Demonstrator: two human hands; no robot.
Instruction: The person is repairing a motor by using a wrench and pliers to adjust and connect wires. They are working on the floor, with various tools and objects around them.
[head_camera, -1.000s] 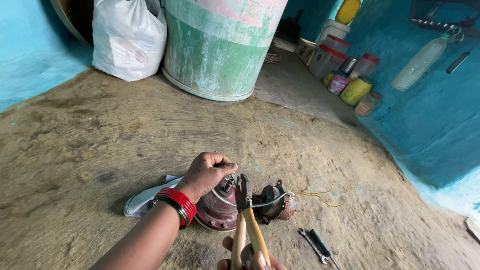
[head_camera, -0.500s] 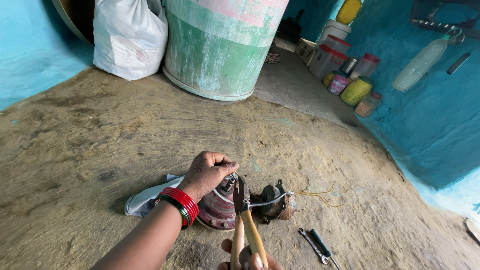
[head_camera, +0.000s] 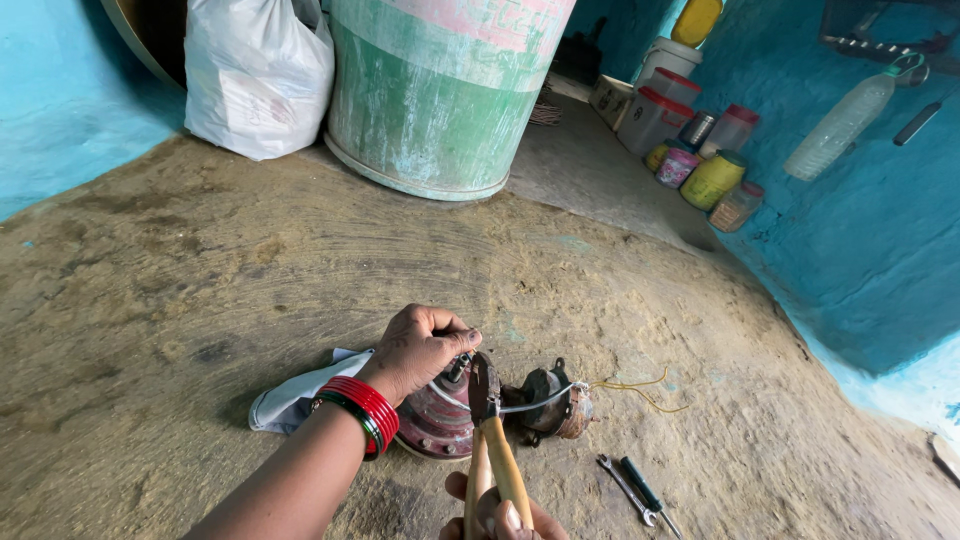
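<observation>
Bare earthen floor (head_camera: 250, 260) all around; spanner (head_camera: 622, 487) and screwdriver (head_camera: 645, 492) just right of the motor (head_camera: 470, 415).

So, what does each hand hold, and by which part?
Right hand holds pliers by the handles. Left hand grips the top of the motor.

The left forearm enters from the lower left, wrist ringed with bangles, and the left hand (head_camera: 420, 345) is curled into a loose fist, knuckles up. The right hand (head_camera: 500, 515) shows only at the bottom edge, fingers closed in a grip.
</observation>
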